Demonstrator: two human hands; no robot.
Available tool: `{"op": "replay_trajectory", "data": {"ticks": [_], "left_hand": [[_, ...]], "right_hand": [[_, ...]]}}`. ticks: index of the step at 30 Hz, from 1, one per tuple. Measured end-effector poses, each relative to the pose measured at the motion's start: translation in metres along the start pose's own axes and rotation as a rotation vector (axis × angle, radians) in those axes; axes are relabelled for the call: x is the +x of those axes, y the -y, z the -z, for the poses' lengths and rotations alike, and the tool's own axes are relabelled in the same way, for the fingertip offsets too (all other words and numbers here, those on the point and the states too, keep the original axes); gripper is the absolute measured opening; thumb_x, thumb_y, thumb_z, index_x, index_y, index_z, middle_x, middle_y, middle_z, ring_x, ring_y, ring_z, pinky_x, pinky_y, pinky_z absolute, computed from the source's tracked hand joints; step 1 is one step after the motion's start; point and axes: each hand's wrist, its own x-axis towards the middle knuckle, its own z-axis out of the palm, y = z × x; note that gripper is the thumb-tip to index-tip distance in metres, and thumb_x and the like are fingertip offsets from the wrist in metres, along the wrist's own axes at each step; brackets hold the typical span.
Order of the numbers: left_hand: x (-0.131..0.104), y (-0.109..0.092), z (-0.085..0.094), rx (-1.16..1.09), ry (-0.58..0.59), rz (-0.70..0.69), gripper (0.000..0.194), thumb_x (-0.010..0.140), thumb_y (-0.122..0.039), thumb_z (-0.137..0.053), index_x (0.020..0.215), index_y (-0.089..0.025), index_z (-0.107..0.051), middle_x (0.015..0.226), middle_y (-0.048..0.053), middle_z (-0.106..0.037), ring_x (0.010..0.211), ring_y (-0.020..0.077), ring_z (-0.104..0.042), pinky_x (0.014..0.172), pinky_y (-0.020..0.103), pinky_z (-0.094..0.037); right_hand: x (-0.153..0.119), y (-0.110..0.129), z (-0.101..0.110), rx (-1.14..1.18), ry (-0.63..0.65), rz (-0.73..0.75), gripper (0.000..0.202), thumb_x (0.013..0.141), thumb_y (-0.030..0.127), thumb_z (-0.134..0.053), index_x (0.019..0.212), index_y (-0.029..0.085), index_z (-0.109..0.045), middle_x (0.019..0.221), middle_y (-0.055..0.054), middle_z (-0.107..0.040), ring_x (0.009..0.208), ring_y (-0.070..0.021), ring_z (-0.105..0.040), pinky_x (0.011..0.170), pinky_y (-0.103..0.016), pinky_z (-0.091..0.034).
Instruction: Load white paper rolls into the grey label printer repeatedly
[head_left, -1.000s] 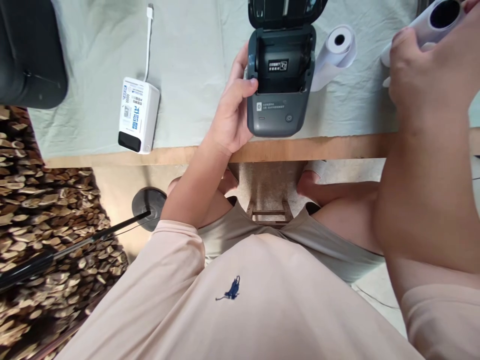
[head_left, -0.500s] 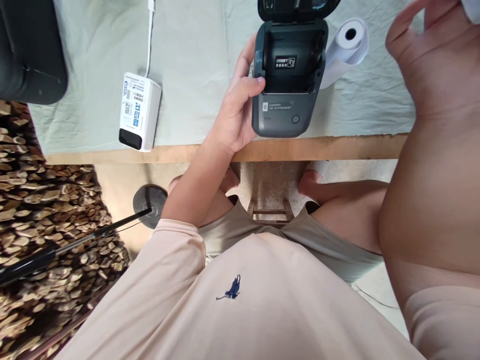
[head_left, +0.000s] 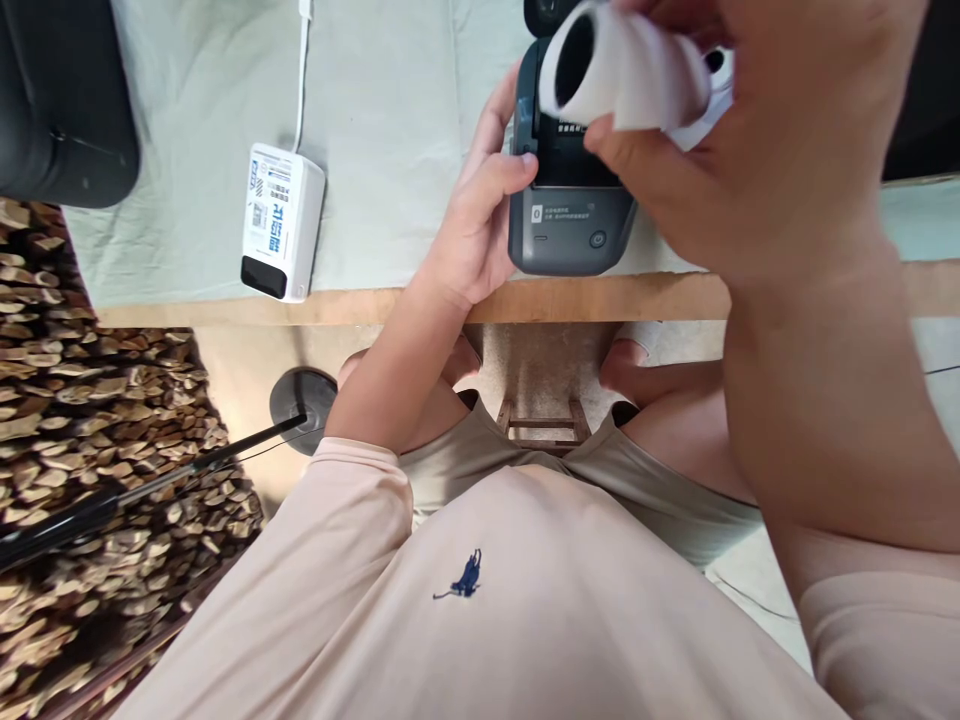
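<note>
My left hand (head_left: 484,200) grips the left side of a dark grey label printer (head_left: 574,235) near the table's edge, thumb on its rim. The printer's lid is up, and part of its inner bay shows. My right hand (head_left: 720,170) holds a white paper roll (head_left: 637,75) over the bay, with the roll's dark hollow core facing left. The roll hides the upper part of the bay and much of the lid. Behind my right fingers, a second white roll (head_left: 712,110) shows in part on the table.
On the cloth-covered table (head_left: 382,150) lies a white power bank (head_left: 281,222) with a white cable. A black case (head_left: 64,100) sits at the far left. Another black object (head_left: 926,100) is at the right. Below, a round stand base (head_left: 289,390) is on the floor.
My right hand has swung in from the right, bringing a white roll over the open printer. My left hand and the printer have hardly moved.
</note>
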Motion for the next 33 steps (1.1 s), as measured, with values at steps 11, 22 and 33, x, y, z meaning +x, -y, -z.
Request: {"op": "replay_trajectory", "data": {"ticks": [11,22,33], "left_hand": [[0.000,0.008,0.001,0.064,0.022,-0.059,0.031,0.085,-0.018,-0.062,0.111,-0.035,-0.067,0.117,-0.006,-0.073,0.129,0.0241,-0.067,0.087,0.030,-0.064],[0.003,-0.003,0.001,0.106,-0.144,0.043,0.048,0.101,-0.024,-0.036,0.145,-0.024,-0.054,0.111,0.001,-0.076,0.134,0.0235,-0.063,0.091,0.027,-0.060],[0.000,0.006,0.010,0.056,-0.006,-0.014,0.074,0.093,-0.012,-0.053,0.159,-0.028,-0.026,0.106,0.000,-0.077,0.122,0.0238,-0.069,0.098,0.035,-0.059]], "right_hand": [[0.007,0.015,-0.006,-0.413,0.219,-0.248,0.031,0.092,0.037,-0.043,0.116,0.025,-0.058,0.120,-0.001,-0.059,0.120,-0.0189,-0.059,0.101,-0.036,-0.047],[0.005,0.009,-0.013,-0.298,0.173,-0.073,0.042,0.092,0.060,-0.042,0.104,0.032,-0.072,0.118,0.007,-0.062,0.128,-0.0178,-0.052,0.116,-0.047,-0.039],[-0.001,0.004,-0.017,-0.104,-0.008,0.064,0.047,0.097,0.052,-0.039,0.084,0.018,-0.068,0.096,0.004,-0.066,0.099,-0.0061,-0.061,0.104,-0.033,-0.048]]}}
